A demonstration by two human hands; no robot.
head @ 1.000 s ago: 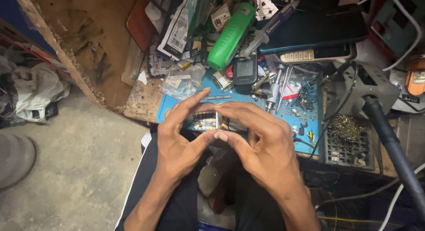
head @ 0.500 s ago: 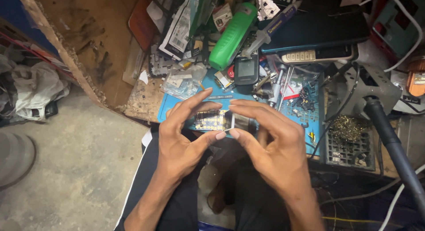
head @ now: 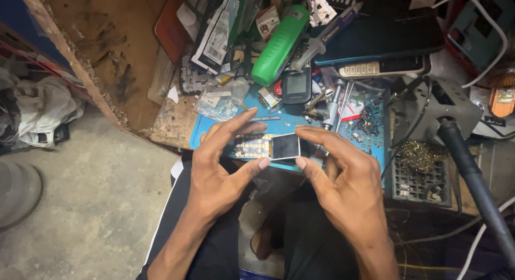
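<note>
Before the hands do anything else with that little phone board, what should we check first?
1. Both hands on it: ok. Left hand and right hand pinch the phone board from either end.
2. Small screen facing up: ok.
3. Screen fixed to the board: cannot tell.
4. Board above the blue mat: ok, at its near edge.
5. Room on the mat to set it down: not ok, tools and parts crowd it.

A bare grey concrete floor (head: 80, 205) spreads at left. A worn wooden worktop (head: 107, 54), stained dark, runs diagonally above it. Crumpled pale cloth (head: 43, 111) lies at the left edge.
</note>
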